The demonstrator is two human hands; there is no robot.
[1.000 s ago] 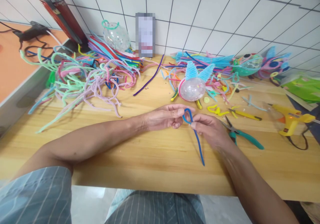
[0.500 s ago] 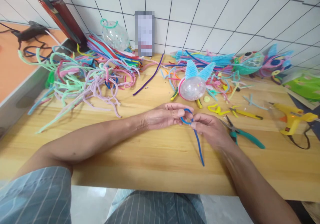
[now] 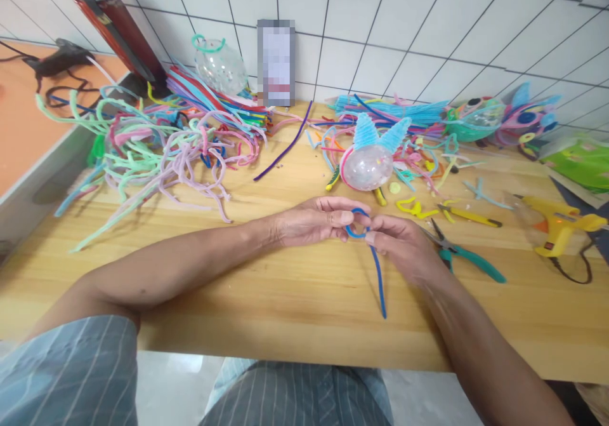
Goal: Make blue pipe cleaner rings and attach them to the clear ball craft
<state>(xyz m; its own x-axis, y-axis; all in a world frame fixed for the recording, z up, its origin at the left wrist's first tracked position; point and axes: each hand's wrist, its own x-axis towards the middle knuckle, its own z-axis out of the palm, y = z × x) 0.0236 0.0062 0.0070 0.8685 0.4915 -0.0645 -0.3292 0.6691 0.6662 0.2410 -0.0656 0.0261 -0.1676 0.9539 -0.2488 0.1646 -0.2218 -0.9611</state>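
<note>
A blue pipe cleaner (image 3: pixel 378 280) is bent into a small ring at its upper end, and its straight tail hangs down over the table. My left hand (image 3: pixel 321 221) pinches the left side of the ring between thumb and fingers. On the ring's right side, where the tail starts, my right hand (image 3: pixel 399 242) grips the same pipe cleaner. Just behind my hands stands a clear plastic ball (image 3: pixel 367 168) with two light-blue fuzzy ears and a pink band at its side.
Pliers (image 3: pixel 469 258) lie right of my right hand, with a yellow-handled cutter (image 3: pixel 471 215) and a yellow glue gun (image 3: pixel 554 223) beyond. Tangled pipe cleaners (image 3: pixel 157 153) cover the left. A phone (image 3: pixel 276 64) leans on the tiled wall. A purple pipe cleaner (image 3: pixel 284 141) lies mid-table.
The ring in the blue pipe cleaner looks slightly rounder, and its tail has swung a little to the left. Both hands keep their hold in nearly the same place.
</note>
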